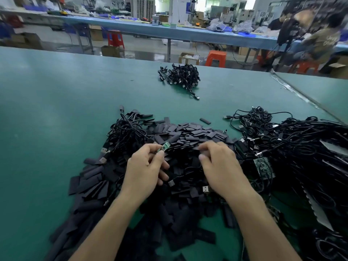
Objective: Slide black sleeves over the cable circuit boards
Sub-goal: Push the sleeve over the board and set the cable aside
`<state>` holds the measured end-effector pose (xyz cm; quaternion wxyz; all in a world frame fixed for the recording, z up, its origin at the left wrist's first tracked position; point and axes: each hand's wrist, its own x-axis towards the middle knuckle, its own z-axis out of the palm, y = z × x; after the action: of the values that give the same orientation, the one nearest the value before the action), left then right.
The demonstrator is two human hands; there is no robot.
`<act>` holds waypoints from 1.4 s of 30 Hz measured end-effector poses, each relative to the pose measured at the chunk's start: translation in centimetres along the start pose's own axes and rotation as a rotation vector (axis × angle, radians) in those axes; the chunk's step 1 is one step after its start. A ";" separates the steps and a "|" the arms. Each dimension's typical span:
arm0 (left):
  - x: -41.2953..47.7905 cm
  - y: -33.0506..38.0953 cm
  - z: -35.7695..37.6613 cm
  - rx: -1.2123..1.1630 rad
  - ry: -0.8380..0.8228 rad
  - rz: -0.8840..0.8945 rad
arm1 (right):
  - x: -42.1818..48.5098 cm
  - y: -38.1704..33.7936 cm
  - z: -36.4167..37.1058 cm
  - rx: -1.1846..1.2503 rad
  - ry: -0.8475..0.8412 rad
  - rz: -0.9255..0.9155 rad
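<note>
My left hand (146,166) pinches a small green circuit board (165,146) at the end of a black cable, its tip pointing up and right. A big heap of flat black sleeves (188,132) lies under and around both hands. Over that heap, to the right of the board, is my right hand (219,162), its fingers curled down and blurred; whether it holds a sleeve I cannot tell. Another bare green board (263,167) lies just right of that hand in the cable tangle.
A large tangle of black USB cables (301,147) fills the right side of the green table (56,110). A smaller bundle of cables (180,75) sits at the far middle. More cables (126,129) lie left of the heap. People sit at the far right.
</note>
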<state>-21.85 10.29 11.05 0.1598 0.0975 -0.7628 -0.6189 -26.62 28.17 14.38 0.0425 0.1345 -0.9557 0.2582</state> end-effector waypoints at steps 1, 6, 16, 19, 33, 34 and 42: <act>-0.1 -0.3 0.2 0.005 0.014 0.000 | 0.6 -0.1 0.5 -0.026 0.022 -0.001; -0.3 -0.7 0.0 -0.048 0.039 0.004 | 1.7 0.2 3.0 -0.169 -0.054 0.154; -0.9 -1.2 0.1 -0.070 0.035 0.038 | 0.9 1.4 3.6 -0.016 0.097 0.253; -1.0 -1.3 0.1 -0.080 0.032 0.042 | 0.9 1.5 3.7 -0.018 0.095 0.230; -1.5 -1.1 0.4 -0.082 0.044 0.051 | -0.7 0.7 2.2 0.869 0.163 -0.081; -1.5 -1.2 0.4 -0.082 0.044 0.051 | -0.9 0.7 2.2 0.914 0.087 -0.093; -1.8 -0.9 0.5 -0.148 -0.027 0.053 | -1.4 1.0 2.7 0.937 -0.229 -0.173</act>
<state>-20.36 11.16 9.85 0.1726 0.0571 -0.7193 -0.6705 -25.57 27.98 11.33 -0.1068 0.2458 -0.7207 0.6394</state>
